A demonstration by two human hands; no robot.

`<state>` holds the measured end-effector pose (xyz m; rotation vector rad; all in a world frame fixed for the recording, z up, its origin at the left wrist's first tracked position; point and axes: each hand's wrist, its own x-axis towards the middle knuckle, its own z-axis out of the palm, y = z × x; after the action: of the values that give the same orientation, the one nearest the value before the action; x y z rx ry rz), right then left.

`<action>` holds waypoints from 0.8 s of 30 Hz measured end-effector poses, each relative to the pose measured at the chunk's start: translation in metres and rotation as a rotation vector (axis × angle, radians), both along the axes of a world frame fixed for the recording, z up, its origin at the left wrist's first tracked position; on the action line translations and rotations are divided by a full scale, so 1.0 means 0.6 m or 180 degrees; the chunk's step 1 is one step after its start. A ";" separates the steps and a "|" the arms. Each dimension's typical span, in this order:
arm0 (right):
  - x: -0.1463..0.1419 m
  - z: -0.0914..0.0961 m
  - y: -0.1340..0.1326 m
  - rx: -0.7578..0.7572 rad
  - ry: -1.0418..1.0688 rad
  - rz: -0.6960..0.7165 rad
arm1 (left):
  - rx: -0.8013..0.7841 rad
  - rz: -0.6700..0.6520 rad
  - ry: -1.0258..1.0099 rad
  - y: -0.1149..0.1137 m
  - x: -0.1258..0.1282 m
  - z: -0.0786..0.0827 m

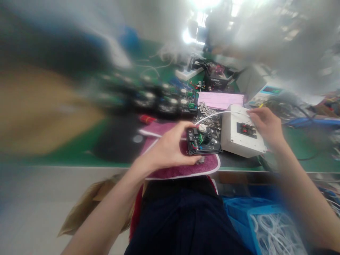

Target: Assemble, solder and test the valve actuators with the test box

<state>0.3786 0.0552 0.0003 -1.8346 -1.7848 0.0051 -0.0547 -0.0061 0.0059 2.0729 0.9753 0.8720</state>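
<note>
Left hand point(170, 148): grasping black circuit board point(203, 141) on maroon cloth point(186, 170). Right hand point(265, 124): pinching white wire point(220, 114) above white box point(239, 136), which sits on the green table point(79, 156).

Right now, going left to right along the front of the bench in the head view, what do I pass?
Red pen-like object → left hand → black circuit board on the maroon cloth → white box → right hand.
</note>
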 end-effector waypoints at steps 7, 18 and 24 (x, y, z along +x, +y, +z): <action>0.000 -0.001 0.004 0.0099 0.0153 0.0120 | -0.0235 -0.0103 -0.0018 -0.003 -0.006 -0.004; -0.008 0.016 0.018 0.0021 0.0309 0.0203 | -0.0354 -0.0056 -0.0116 0.002 -0.006 -0.023; -0.001 0.027 0.030 -0.0002 -0.0019 -0.0285 | -0.0432 -0.0094 -0.0241 -0.001 -0.005 -0.020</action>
<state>0.3779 0.0732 0.0167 -1.9153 -1.7051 -0.0342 -0.0577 -0.0065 -0.0062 1.9214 0.9351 0.8394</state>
